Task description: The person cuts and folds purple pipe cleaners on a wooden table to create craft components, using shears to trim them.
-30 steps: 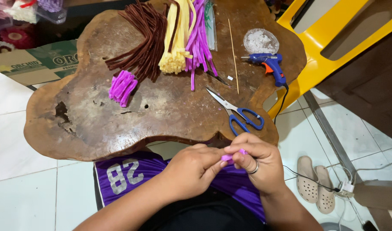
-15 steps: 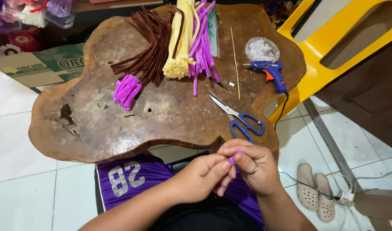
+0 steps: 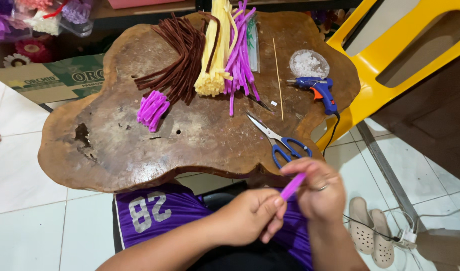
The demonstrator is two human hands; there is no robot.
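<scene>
Purple pipe cleaner (image 3: 293, 186): 1 pc; short, fuzzy, bright purple; straight, tilted diag., upper end toward right hand (image 3: 317, 190), lower end at left hand (image 3: 252, 216); pinched betw. fingertips of both hands; held in air below near edge of wooden table, above lap w/ purple jersey; only mid section visible, ends hidden by fingers.

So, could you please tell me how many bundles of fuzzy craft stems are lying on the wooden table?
4: brown bundle, yellow bundle, long purple bundle side by side at the far edge; short purple bundle nearer, left.
</scene>
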